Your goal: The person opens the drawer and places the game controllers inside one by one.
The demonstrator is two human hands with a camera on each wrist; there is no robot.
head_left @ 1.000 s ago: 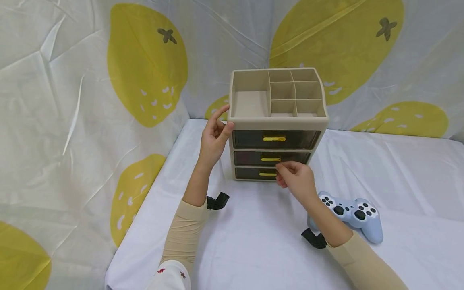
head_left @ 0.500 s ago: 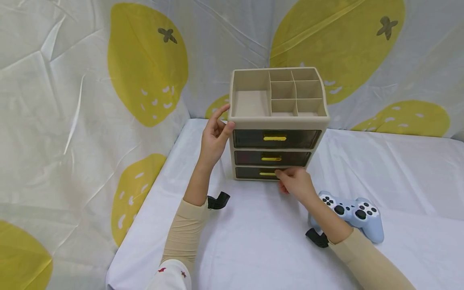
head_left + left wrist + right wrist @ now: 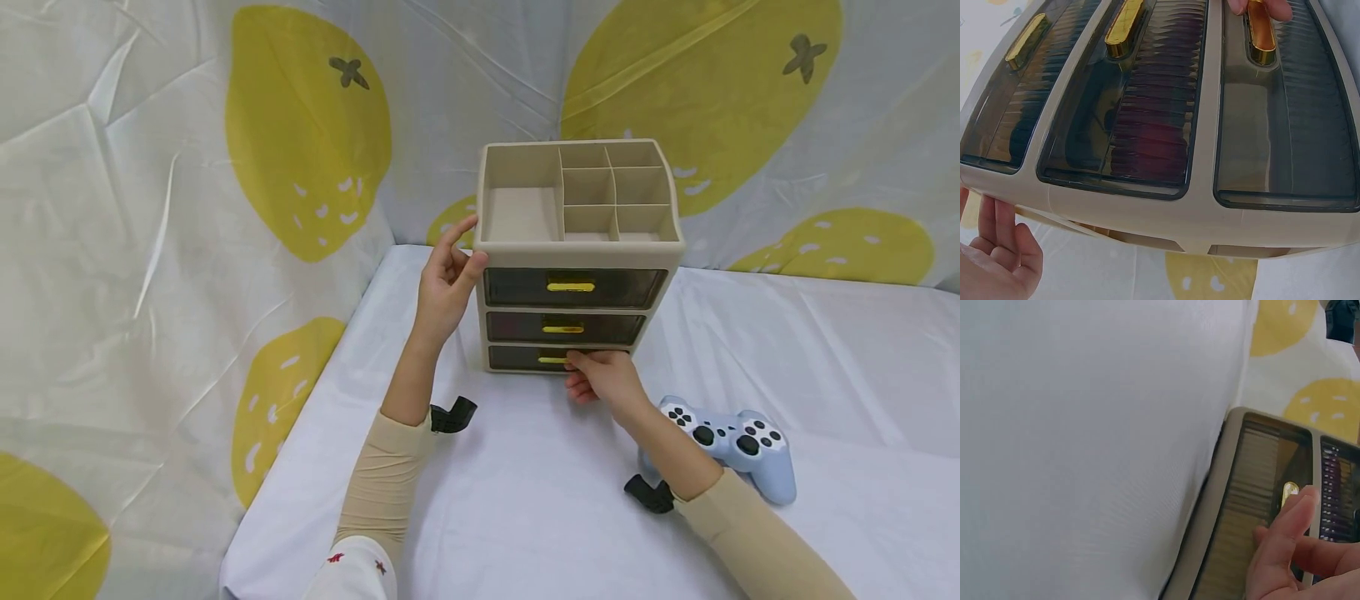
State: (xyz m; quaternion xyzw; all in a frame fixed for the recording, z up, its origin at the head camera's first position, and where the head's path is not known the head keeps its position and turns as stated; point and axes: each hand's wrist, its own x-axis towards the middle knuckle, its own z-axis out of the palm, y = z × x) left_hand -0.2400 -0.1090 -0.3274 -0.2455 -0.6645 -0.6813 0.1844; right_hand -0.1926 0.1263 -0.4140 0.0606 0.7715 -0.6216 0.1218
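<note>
A beige desktop organizer [image 3: 577,254] stands on the white cloth, with three dark see-through drawers, all pushed in, and a divided top tray. The thumb and fingertips of my left hand [image 3: 441,296] touch its left side near the upper front corner; the left wrist view shows that hand [image 3: 1007,253] by the casing's edge. At the lowest drawer [image 3: 517,358], my right hand [image 3: 609,382] pinches the gold drawer handle [image 3: 1261,34], with fingertips on both sides of it. Something reddish shows through the middle drawer [image 3: 1147,131].
A light blue game controller [image 3: 765,462] lies on the cloth to the right, partly behind the right forearm. A hanging cloth with yellow lemon prints [image 3: 307,133] rises behind and to the left. Black wrist mounts [image 3: 453,414] stick out from both forearms.
My right hand has moved down and slightly left, from beside the lower drawers onto the lowest drawer's handle. The left hand stays at the organizer's side.
</note>
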